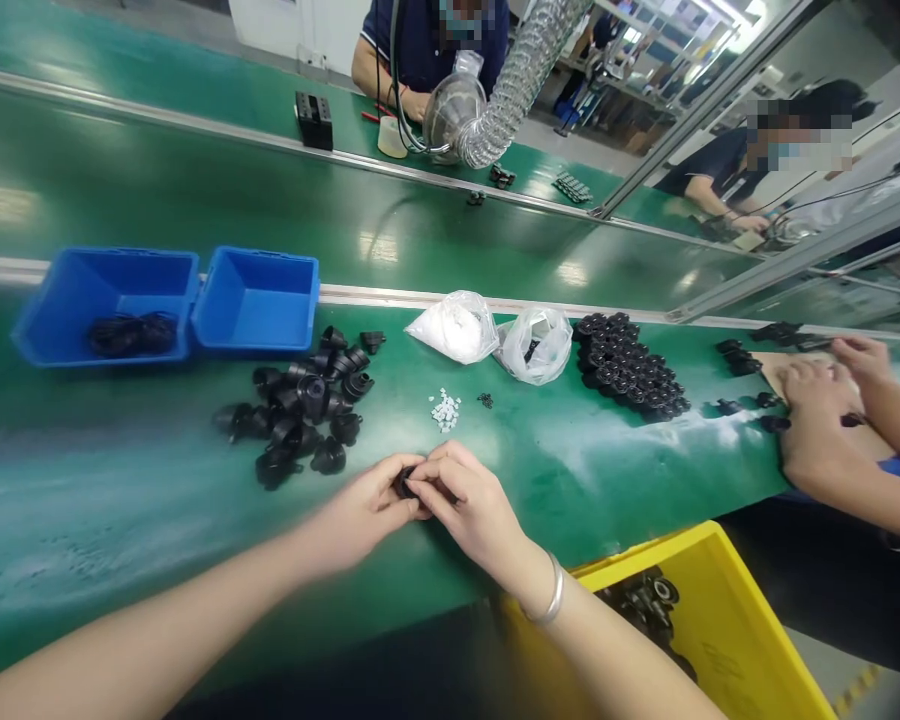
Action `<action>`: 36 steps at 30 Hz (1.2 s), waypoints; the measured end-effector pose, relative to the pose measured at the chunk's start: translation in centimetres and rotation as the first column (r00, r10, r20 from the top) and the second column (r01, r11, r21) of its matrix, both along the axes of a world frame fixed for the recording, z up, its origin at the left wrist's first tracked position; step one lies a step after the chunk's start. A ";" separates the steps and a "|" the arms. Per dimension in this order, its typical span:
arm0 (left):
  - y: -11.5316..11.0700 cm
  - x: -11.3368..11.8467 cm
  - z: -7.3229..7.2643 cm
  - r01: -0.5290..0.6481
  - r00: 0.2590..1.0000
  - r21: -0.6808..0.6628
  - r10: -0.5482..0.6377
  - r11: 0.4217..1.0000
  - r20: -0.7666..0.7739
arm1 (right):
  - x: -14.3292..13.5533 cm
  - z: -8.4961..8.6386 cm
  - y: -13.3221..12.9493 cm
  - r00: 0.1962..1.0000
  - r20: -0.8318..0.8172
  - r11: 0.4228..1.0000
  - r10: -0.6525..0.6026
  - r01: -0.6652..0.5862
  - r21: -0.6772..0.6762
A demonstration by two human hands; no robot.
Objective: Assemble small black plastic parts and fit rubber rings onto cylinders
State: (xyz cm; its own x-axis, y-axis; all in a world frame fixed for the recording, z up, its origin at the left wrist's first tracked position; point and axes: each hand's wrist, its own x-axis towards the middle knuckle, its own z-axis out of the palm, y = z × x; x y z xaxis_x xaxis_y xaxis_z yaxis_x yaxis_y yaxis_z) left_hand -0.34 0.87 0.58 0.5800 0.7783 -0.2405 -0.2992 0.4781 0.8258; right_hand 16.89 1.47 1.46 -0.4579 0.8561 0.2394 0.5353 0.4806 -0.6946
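Head view: a small black part (pixel 405 484) was gripped by the curled fingers of the left hand (pixel 367 510), and the fingers of the right hand (pixel 474 505) were closed narrowly on its other side; whether anything smaller was pinched there could not be told. The part was held above the green surface (pixel 555 455), close to its near edge. A silvery bangle (pixel 555 590) was worn on the right wrist.

Just beyond the hands, a scatter of small white pieces (pixel 445 411) was seen, with a cluster of tiny black pieces (pixel 485 400) near it. To the left, black cup-like parts (pixel 300 410) were loosely heaped. Toward the far edge, two clear plastic bags (pixel 461 325) were set side by side, one filled with white contents, and a packed block of black pieces (pixel 630 370) was placed to their right. Two blue bins (pixel 266 310) were stood along the far edge toward the left corner. Below the near edge, dark parts (pixel 649 605) were contained in a yellow crate (pixel 750 620). Farther right, a brown sheet (pixel 776 372) was partly covered by a co-worker's hands (pixel 817 390).
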 end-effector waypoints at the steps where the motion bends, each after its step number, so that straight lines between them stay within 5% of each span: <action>1: 0.0 0.0 -0.1 0.001 1.000 0.008 -0.001 1.000 -0.014 | 0.0 0.0 0.1 1.000 0.011 1.000 0.009 -0.009 0.002; 17: -0.1 -0.5 -1.1 -0.060 0.994 0.007 0.060 0.998 -0.096 | 1.0 -0.2 -2.1 0.943 0.321 0.981 0.084 -0.135 0.138; 36: -0.1 -0.5 -0.7 0.022 0.967 0.107 0.005 0.994 -0.254 | 1.1 -1.2 -2.4 0.959 0.269 0.966 0.093 -0.153 0.208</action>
